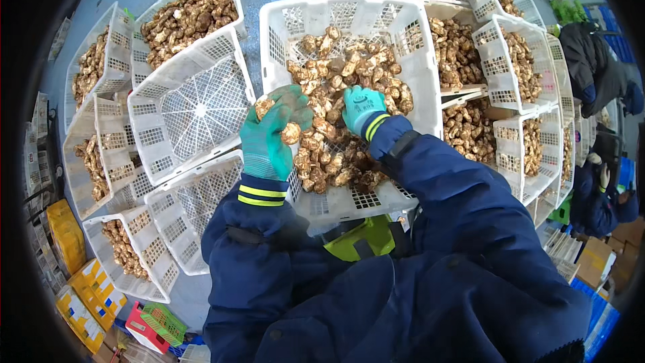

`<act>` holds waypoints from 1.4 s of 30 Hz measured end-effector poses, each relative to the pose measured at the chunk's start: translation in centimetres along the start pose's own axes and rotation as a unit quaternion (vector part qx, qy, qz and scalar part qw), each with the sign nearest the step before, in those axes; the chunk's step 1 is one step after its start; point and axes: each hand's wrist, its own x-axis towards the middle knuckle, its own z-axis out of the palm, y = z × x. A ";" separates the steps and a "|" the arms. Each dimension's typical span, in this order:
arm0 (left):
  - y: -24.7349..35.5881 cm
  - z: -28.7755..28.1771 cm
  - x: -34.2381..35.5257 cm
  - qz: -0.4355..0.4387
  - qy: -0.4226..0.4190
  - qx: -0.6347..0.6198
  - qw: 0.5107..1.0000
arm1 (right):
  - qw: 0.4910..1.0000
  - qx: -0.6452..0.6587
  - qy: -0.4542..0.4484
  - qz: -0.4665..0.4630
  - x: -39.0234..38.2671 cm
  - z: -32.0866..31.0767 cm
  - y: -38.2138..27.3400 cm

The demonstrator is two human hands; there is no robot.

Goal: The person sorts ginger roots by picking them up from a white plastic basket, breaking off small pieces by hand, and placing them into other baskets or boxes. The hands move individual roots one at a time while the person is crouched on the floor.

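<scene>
My left hand (272,138), in a teal glove, is closed around brown knobbly mushrooms (290,133) at the left side of a large white plastic crate (421,67). My right hand (363,109), also gloved, reaches into the middle of the mushroom pile (359,64) in that crate, its fingers curled down among the pieces; what they grip is hidden. The pile covers much of the perforated crate floor, with some mesh showing through.
Left of the big crate lie white crates with bare bases (201,111) and others holding mushrooms (124,249). More filled crates (507,67) line the right and top. Two co-workers in dark clothes (584,67) (598,198) are at the far right. Yellow boxes (67,235) stand lower left.
</scene>
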 end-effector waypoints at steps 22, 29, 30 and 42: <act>-0.1 -0.3 0.4 -0.063 -0.077 0.077 0.992 | 0.833 0.541 -0.074 -0.087 -4.2 -2.1 4.9; 0.1 1.9 -1.1 -0.184 -0.170 0.092 0.964 | 0.627 0.697 0.080 -0.337 -8.5 -8.5 2.4; 0.2 2.6 -1.4 -0.232 -0.207 0.045 0.950 | 0.617 0.715 0.069 -0.322 -9.1 -8.8 2.1; 1.5 2.3 -1.4 -0.073 -0.230 -0.063 0.968 | 0.936 0.016 -0.169 -0.309 -6.8 1.6 -0.4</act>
